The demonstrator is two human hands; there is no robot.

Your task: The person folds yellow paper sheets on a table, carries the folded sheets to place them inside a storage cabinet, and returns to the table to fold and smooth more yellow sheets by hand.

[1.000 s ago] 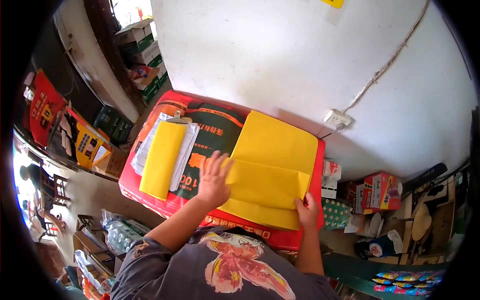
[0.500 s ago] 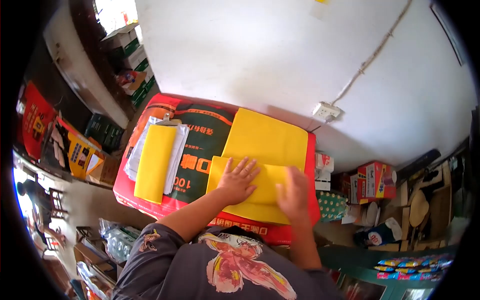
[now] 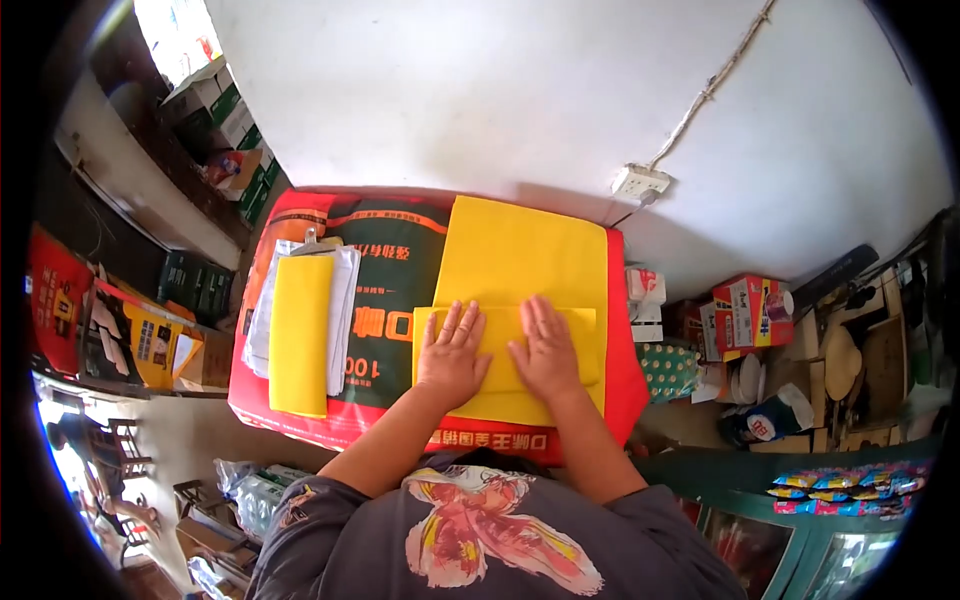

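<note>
A folded yellow sheet [image 3: 510, 365], which looks like cloth or felt, lies on top of a larger flat yellow sheet [image 3: 525, 245]. My left hand [image 3: 452, 352] is pressed flat on the left part of the folded sheet, fingers stretched out and pointing away from me. Flat on its right half rests my right hand [image 3: 546, 352], fingers also extended. Neither hand grips anything. Further left, another folded yellow sheet [image 3: 301, 335] lies on a stack of white papers [image 3: 345, 320] held by a metal clip at the top.
A red and dark green printed cover [image 3: 390, 290] wraps the table. Behind it rises a white wall [image 3: 420, 90] with a power strip [image 3: 640, 182]. Boxes [image 3: 745, 315] stand at the right, a green cabinet [image 3: 740, 480] at the lower right, cartons [image 3: 225, 115] at the upper left.
My right hand, raised and blurred before, has come down flat on the folded sheet. My left hand stays on it. The camera view has shifted slightly.
</note>
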